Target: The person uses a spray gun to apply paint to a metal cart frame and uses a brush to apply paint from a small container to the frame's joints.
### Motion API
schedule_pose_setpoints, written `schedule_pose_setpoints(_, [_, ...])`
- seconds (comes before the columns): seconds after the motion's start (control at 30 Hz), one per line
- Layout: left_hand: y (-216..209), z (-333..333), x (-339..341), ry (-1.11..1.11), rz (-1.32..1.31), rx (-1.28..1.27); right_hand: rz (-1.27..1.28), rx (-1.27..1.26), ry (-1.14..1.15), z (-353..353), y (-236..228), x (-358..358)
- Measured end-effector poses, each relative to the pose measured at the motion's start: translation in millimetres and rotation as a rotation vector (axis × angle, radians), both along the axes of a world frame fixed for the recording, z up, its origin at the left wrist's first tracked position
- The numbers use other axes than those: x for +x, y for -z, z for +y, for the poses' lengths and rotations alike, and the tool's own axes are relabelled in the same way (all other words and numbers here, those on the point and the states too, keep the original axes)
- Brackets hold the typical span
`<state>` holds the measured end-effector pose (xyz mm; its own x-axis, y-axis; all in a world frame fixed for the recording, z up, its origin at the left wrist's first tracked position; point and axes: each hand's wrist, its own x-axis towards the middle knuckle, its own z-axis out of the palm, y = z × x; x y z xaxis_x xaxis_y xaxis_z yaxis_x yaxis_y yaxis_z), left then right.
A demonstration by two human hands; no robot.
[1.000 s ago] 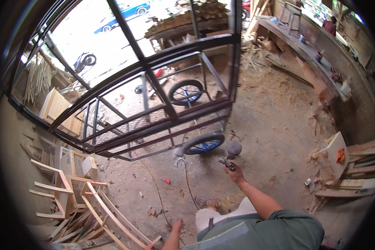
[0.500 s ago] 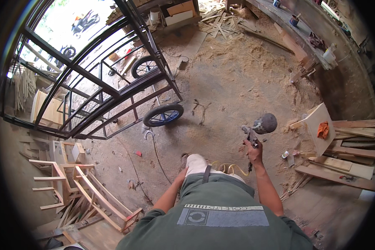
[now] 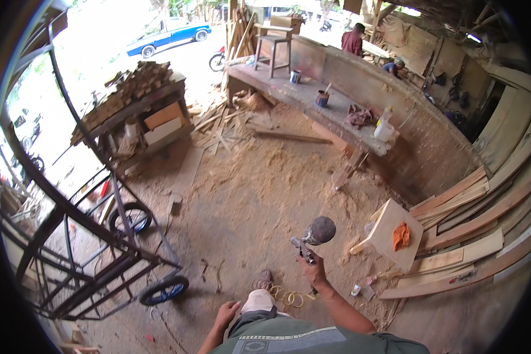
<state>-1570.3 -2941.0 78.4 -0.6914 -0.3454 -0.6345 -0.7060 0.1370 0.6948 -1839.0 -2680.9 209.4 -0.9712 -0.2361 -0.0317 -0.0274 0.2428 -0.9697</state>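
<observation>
In my right hand (image 3: 314,270) is a metal spray gun (image 3: 302,251), its fingers wrapped round the handle. A round, dark, paint-stained cup (image 3: 320,230) is fixed to the gun. Near my leg lies a coiled yellow air hose (image 3: 295,298), and part of it runs up toward the gun. My left hand (image 3: 225,314) hangs beside my thigh with its fingers loosely curled and nothing visible in them. To the right, an orange cloth (image 3: 401,236) rests on a pale wooden panel piece (image 3: 389,223), apart from both hands.
A dark wheeled metal frame (image 3: 62,205) stands at left, its near wheel (image 3: 164,289) on the floor. Planks (image 3: 454,259) lie at right. A long workbench (image 3: 265,79) carries a stool (image 3: 274,50), paint cans (image 3: 322,98) and a jug (image 3: 384,131). Two people are beyond a partition.
My view has swung up and to the right, bringing the workbench and the people beyond into sight. The spray gun stays in my right hand, and my left hand now shows beside my thigh.
</observation>
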Motion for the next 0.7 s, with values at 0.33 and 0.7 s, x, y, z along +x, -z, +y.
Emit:
schedule_pose_setpoints(0.33, [-106.1,85.9,-430.0,0.124,0.655,0.687,0.279,0.134,0.12,-85.7,-118.6,-216.0])
schedule_pose_setpoints(0.7, [-121.3,84.6,-703.7,-0.239,0.597,0.389,0.514,0.386,-0.21,-34.3,-175.2,-474.0])
